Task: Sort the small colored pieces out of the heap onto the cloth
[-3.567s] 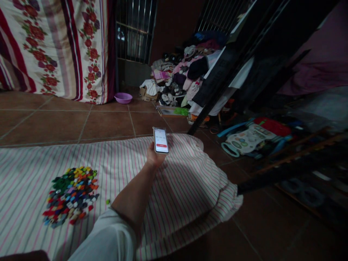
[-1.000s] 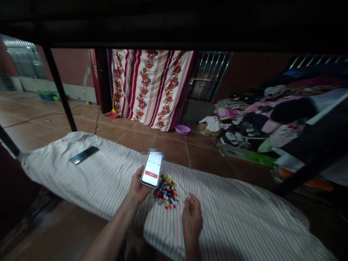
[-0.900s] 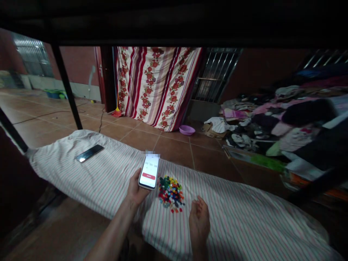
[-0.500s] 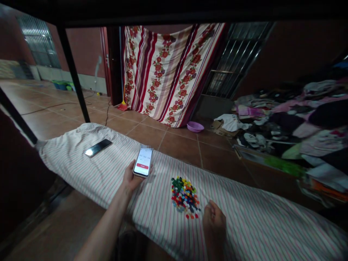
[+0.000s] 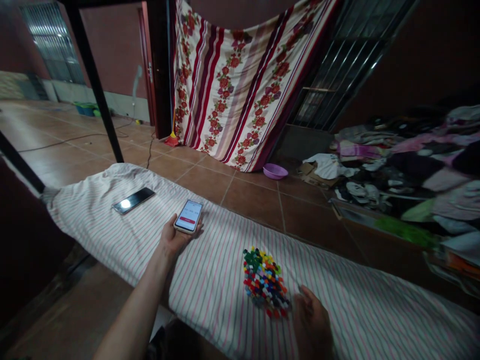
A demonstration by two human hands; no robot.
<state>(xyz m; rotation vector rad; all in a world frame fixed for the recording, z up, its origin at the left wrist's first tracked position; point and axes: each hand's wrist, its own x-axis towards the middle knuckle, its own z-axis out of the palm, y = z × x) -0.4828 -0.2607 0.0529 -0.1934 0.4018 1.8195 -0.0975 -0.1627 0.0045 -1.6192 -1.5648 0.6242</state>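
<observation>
My left hand (image 5: 176, 239) is wrapped round a smartphone (image 5: 188, 216), held screen up just above the striped sheet (image 5: 213, 260). The lit screen carries a row of digits, too small to read, and a red button. A heap of small multicoloured beads or bricks (image 5: 265, 280) lies on the sheet; their exact kind is too small to tell. Just right of the heap is my right hand (image 5: 313, 317), its fingers curled and pinched together. Something thin may stick out at the fingertips, but it is too blurred to make out.
A second phone (image 5: 134, 201) with a dark screen lies on the sheet's left part. Dark frame posts (image 5: 93, 80) rise at the left. Beyond stand a floral curtain (image 5: 240, 85), a purple basin (image 5: 275, 171), a red broom (image 5: 172, 140) and piled clothes (image 5: 412, 160).
The whole view has tilted a little. My left hand with the smartphone has drawn slightly left and lower against the sheet. My right hand stays closed beside the heap.
</observation>
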